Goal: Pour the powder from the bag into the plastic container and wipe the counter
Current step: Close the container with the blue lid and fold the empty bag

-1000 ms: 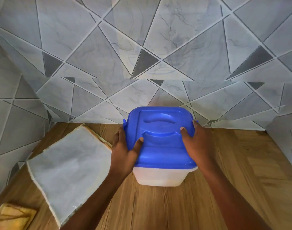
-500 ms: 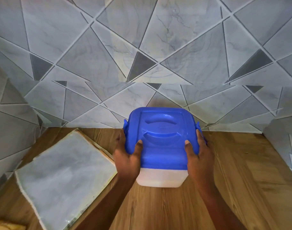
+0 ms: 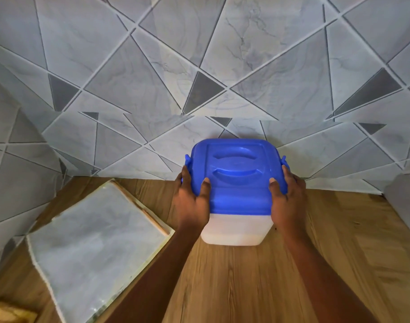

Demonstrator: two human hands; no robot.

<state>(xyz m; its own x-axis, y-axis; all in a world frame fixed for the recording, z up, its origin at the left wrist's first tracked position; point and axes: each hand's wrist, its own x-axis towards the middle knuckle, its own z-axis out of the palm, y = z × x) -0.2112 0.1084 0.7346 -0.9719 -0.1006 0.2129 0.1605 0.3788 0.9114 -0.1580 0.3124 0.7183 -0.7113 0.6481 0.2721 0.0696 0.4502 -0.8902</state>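
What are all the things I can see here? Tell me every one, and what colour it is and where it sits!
plastic container: one, cloudy white, on the counter near the wall, in the middle.
lid: one, blue, closed on top of the plastic container.
bag: one, pale grey-white with a tan edge, lying flat on the counter to the left of the plastic container.
cloth: one, yellow, at the bottom left corner, only partly in view.
counter: one, brown wood grain, under everything.
wall tiles: many, grey marble triangles, behind the counter.
left hand: one, gripping the lid's left side.
right hand: one, gripping the lid's right side.
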